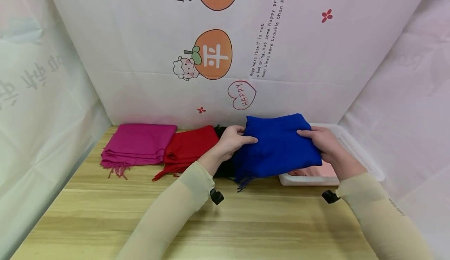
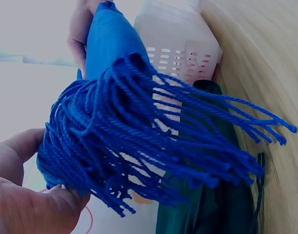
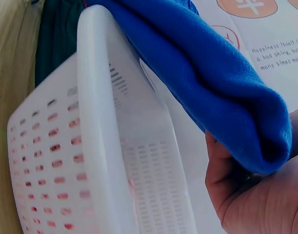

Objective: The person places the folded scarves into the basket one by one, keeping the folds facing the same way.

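A folded blue scarf (image 1: 277,146) with a fringe is held up between both hands, over the left part of a white plastic basket (image 1: 362,152). My left hand (image 1: 230,140) pinches the scarf's left edge near the fringe, thumb on the near face. At the opposite edge my right hand (image 1: 325,142) grips the folded end, which the right wrist view shows as a thick rounded fold. Strands of the fringe (image 2: 139,131) hang loose in the left wrist view. Behind and below the blue scarf lies a dark green scarf (image 2: 188,209), mostly hidden in the head view.
Left of the green scarf lie a folded red scarf (image 1: 191,144) and a folded magenta scarf (image 1: 140,142), side by side on the wooden table (image 1: 246,221). Something pinkish (image 1: 320,171) shows inside the basket. Printed white sheets (image 1: 299,56) enclose the back and sides.
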The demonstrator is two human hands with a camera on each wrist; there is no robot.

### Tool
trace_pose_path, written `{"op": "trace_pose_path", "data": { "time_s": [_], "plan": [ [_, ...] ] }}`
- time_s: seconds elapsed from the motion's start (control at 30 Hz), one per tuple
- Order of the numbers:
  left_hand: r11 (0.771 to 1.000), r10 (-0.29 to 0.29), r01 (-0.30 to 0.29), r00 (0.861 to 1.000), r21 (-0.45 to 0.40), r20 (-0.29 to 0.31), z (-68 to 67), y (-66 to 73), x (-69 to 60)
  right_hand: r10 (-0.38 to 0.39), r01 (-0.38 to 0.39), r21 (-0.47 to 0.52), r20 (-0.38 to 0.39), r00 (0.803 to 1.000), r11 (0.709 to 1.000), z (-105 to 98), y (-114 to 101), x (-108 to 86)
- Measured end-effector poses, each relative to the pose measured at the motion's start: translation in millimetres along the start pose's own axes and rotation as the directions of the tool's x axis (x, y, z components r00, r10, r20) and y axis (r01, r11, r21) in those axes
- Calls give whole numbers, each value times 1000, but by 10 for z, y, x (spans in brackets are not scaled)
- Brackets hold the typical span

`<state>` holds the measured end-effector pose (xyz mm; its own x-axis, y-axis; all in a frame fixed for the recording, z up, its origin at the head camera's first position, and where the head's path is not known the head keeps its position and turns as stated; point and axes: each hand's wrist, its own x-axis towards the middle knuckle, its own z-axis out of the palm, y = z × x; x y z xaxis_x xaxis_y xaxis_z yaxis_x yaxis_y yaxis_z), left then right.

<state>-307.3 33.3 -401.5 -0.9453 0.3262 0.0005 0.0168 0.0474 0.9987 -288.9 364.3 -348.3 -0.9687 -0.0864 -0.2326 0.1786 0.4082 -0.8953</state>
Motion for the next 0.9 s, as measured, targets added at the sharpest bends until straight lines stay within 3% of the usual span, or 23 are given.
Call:
{"op": "trace_pose_path", "data": {
  "time_s": [0.13, 0.23, 0.63, 0.9],
  "plan": [
    [1000, 14, -14, 999, -6, -30, 78, 38, 23, 0, 0, -5, -5, 1000, 1000, -72, 24, 18],
    [1000, 13, -13, 1000, -23, -16, 145, 63, 40, -1, 1, -19, -13, 1000, 1000, -132, 54, 30],
    [999, 14, -14, 1000, 40, -13, 358, 27, 116, -4, 0, -76, -63, 998, 997, -370, 163, 24],
    [997, 17, -16, 1000, 81, -11, 471, -5, 160, 16, -19, -61, -49, 999, 998, -495, 214, 25]
  ]
}}
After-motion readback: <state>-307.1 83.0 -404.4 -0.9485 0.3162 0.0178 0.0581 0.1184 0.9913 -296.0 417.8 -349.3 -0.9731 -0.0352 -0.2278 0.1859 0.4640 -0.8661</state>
